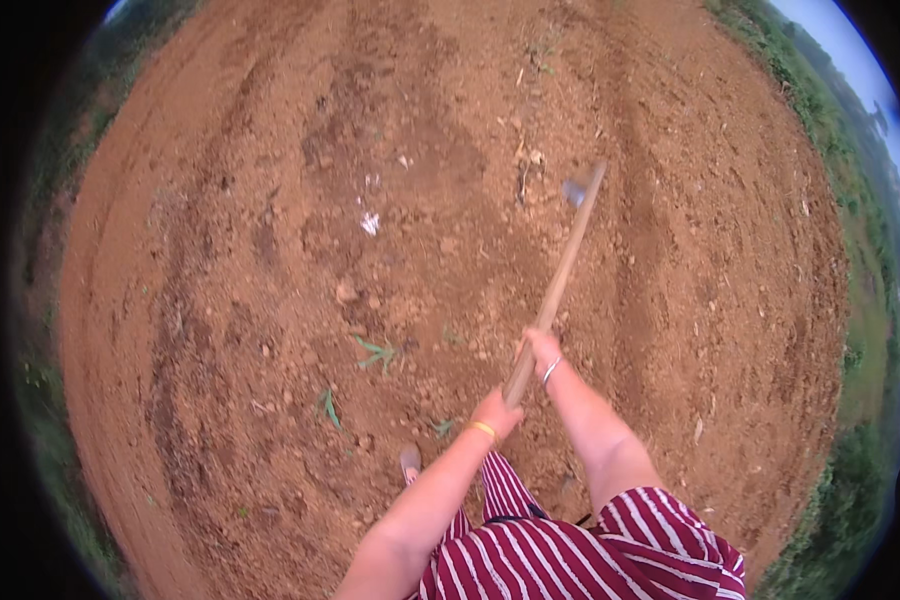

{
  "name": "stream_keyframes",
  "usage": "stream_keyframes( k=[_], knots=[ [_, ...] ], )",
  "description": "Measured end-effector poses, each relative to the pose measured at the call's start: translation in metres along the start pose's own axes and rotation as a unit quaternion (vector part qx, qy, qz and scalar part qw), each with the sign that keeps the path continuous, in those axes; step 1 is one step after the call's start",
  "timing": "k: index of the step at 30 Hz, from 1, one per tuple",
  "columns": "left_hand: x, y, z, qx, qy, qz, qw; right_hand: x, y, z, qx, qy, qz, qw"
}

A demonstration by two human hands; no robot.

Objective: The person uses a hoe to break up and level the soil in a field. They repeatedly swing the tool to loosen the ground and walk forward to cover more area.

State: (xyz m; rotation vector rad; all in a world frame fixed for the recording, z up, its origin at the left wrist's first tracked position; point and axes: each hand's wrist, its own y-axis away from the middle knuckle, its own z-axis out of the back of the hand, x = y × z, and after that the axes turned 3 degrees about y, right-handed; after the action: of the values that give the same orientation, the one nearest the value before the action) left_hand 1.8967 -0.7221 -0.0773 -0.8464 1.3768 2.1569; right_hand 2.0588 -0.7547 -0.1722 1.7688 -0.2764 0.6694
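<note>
Both of my hands grip the long wooden handle of a hoe [565, 268]. My left hand [497, 413] holds it near its lower end, with a yellow band at the wrist. Farther up the shaft is my right hand [541, 349], wearing a silver-coloured bangle. The handle slants up and to the right, away from my body. At its far end the metal hoe blade [573, 192] looks blurred, left of the shaft. Whether the blade touches the soil or hangs above it, I cannot tell.
Loose reddish-brown soil [450, 285] with clods and shallow furrows spreads all around. Small green plants [376, 354] grow before my feet. Whitish scraps [370, 223] lie farther off. One shoe [410, 456] shows beside my left forearm. Green vegetation [859, 225] borders the field.
</note>
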Motion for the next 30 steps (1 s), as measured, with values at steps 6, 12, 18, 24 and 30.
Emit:
stream_keyframes(
  k=[6, 12, 18, 24, 30],
  knots=[
    [0.072, 0.11, 0.03, 0.053, -0.103, 0.094, 0.989, -0.119, 0.089, -0.022, 0.023, -0.013, -0.146, 0.989],
    [-0.014, 0.157, 0.074, 0.071, -0.157, 0.072, 0.982, -0.068, 0.124, -0.029, 0.075, -0.07, -0.139, 0.985],
    [-0.094, 0.157, 0.07, -0.111, -0.262, -0.195, 0.939, 0.025, 0.113, -0.022, 0.153, -0.09, -0.109, 0.978],
    [-0.115, 0.132, 0.086, -0.188, -0.319, -0.27, 0.889, 0.047, 0.109, -0.034, 0.19, -0.108, -0.083, 0.972],
    [-0.155, 0.091, 0.151, -0.173, -0.323, -0.285, 0.886, 0.094, 0.095, -0.07, 0.246, -0.076, -0.092, 0.962]
  ],
)
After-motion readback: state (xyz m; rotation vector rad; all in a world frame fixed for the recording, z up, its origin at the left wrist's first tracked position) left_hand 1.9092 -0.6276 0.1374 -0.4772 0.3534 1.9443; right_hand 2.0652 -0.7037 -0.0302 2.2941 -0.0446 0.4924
